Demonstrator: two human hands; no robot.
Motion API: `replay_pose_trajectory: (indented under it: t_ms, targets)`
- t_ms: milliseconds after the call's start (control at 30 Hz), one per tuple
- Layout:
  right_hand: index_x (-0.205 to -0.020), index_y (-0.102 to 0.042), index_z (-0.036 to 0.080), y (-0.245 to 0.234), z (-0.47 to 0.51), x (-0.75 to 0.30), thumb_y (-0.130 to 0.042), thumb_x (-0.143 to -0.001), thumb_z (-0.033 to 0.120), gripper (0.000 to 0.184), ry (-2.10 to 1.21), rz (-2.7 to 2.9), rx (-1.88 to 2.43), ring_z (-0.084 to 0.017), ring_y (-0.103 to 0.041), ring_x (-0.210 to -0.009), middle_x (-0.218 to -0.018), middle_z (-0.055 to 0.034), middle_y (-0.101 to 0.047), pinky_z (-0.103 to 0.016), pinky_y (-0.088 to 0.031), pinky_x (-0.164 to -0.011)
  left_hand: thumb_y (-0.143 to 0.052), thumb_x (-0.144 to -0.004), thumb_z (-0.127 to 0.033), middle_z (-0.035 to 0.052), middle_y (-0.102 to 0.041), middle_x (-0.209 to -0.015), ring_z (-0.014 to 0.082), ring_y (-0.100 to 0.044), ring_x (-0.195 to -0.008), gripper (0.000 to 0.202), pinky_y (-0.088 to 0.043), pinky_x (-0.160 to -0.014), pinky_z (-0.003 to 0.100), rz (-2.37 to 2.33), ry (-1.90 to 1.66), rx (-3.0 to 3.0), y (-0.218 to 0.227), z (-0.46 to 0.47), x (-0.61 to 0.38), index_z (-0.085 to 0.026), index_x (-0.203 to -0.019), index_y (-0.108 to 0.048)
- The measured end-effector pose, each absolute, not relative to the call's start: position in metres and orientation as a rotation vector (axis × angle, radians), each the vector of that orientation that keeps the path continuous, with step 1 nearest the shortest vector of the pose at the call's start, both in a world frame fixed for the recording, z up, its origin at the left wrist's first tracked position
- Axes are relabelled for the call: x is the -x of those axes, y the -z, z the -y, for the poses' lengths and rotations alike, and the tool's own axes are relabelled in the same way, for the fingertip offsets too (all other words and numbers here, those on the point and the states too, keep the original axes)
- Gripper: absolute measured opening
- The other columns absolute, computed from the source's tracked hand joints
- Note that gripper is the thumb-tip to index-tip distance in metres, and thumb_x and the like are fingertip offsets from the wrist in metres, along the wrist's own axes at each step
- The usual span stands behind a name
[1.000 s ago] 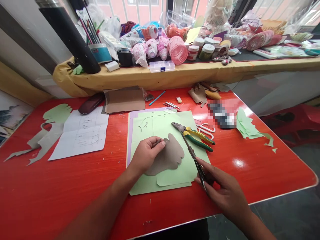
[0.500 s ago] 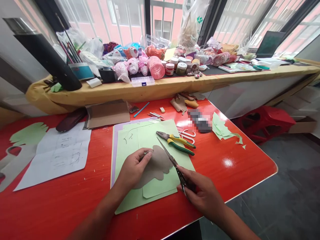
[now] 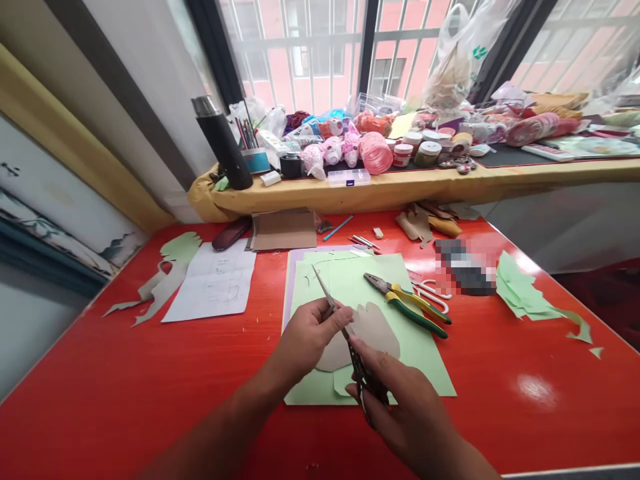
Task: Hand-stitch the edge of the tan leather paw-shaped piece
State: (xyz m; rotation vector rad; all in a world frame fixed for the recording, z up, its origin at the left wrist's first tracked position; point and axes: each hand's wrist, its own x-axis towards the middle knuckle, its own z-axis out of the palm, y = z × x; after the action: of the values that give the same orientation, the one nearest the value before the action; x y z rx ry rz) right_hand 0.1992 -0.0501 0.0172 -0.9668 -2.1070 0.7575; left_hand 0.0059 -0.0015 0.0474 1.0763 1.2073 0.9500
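My left hand (image 3: 310, 333) is closed in a pinch on the edge of a grey paper cut-out (image 3: 373, 333) and something small I cannot make out; the cut-out lies on light green paper sheets (image 3: 360, 283) on the red table (image 3: 150, 373). My right hand (image 3: 400, 413) grips the handles of a pair of slim scissors (image 3: 345, 337). Their blades point up and left, crossing right beside my left fingertips. Green-and-yellow pliers (image 3: 407, 303) lie on the green paper just to the right.
White-handled scissors (image 3: 433, 293) and green paper scraps (image 3: 525, 297) lie to the right. A white sketch sheet (image 3: 213, 287) and grey-green cut-outs (image 3: 165, 277) lie at left, cardboard (image 3: 283, 230) at the back. A yellow-covered ledge (image 3: 400, 190) behind holds a black flask (image 3: 223, 143), jars and craft supplies.
My right hand has swung the scissors leftward, from beside the grey cut-out to across it at my left fingertips. The camera view has shifted up and around.
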Motion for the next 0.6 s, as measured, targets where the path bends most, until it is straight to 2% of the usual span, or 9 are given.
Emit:
replay_pose_trajectory:
  t_ms: [100,167,233,300,400,500,600]
  targets:
    - [-0.160,-0.039,0.028,-0.023,0.046,-0.188,-0.054,-0.101,0.019,0.062,-0.879,2.185,0.874,-0.018,-0.073,-0.082,-0.106,-0.0075,-0.076,-0.026,-0.060,-0.071,-0.071,-0.084,-0.064,0.0023,-0.065,-0.076,0.0176,-0.057,-0.071,0.046,-0.046,-0.069,0.029,-1.296,-0.905,-1.193,-0.057,0.005,0.025,-0.018,-0.084,-0.069]
    - [-0.156,-0.046,0.028,-0.027,0.045,-0.186,-0.053,-0.103,0.020,0.054,-0.881,2.236,0.828,-0.021,-0.074,-0.096,-0.117,-0.0103,-0.076,-0.030,-0.061,-0.080,-0.068,-0.086,-0.065,0.0031,-0.067,-0.081,0.0197,-0.059,-0.077,0.046,-0.047,-0.072,0.029,-1.410,-0.866,-1.290,-0.066,0.005,0.049,-0.019,-0.087,-0.069]
    - [-0.146,-0.057,0.026,-0.028,0.045,-0.187,-0.052,-0.104,0.021,0.043,-0.819,2.268,0.828,-0.023,-0.074,-0.101,-0.117,-0.0113,-0.076,-0.031,-0.060,-0.081,-0.063,-0.088,-0.068,0.0036,-0.067,-0.080,0.0208,-0.059,-0.076,0.049,-0.045,-0.069,0.029,-1.586,-0.839,-1.420,-0.075,0.001,0.072,-0.020,-0.085,-0.069]
    - [-0.137,-0.063,0.025,-0.025,0.046,-0.191,-0.051,-0.105,0.022,0.034,-0.739,2.292,0.857,-0.022,-0.075,-0.094,-0.110,-0.0103,-0.078,-0.030,-0.059,-0.074,-0.055,-0.091,-0.070,0.0014,-0.060,-0.067,0.0198,-0.053,-0.065,0.051,-0.038,-0.061,0.029,-1.821,-0.778,-1.539,-0.079,-0.008,0.093,-0.022,-0.074,-0.062]
    - [-0.130,-0.067,0.024,-0.016,0.050,-0.200,-0.049,-0.107,0.024,0.029,-0.681,2.329,0.910,-0.020,-0.075,-0.083,-0.099,-0.0069,-0.079,-0.028,-0.058,-0.070,-0.049,-0.092,-0.067,0.0026,-0.054,-0.056,0.0212,-0.048,-0.054,0.054,-0.028,-0.056,0.031,-2.130,-0.387,-1.707,-0.073,-0.027,0.117,-0.023,-0.061,-0.051]
    - [-0.127,-0.068,0.024,-0.008,0.054,-0.212,-0.047,-0.107,0.024,0.029,-0.660,2.377,0.929,-0.019,-0.075,-0.077,-0.092,-0.0050,-0.079,-0.027,-0.057,-0.068,-0.050,-0.091,-0.060,0.0080,-0.059,-0.056,0.0242,-0.051,-0.054,0.052,-0.025,-0.058,0.033,-2.281,-0.030,-1.805,-0.056,-0.046,0.127,-0.023,-0.055,-0.045]
    - [-0.126,-0.069,0.024,-0.007,0.057,-0.221,-0.048,-0.107,0.023,0.028,-0.658,2.395,0.973,-0.019,-0.076,-0.078,-0.091,-0.0048,-0.079,-0.026,-0.055,-0.067,-0.046,-0.093,-0.055,0.0116,-0.064,-0.060,0.0270,-0.057,-0.058,0.052,-0.026,-0.059,0.033,-2.269,0.140,-1.858,-0.039,-0.057,0.126,-0.022,-0.053,-0.048]
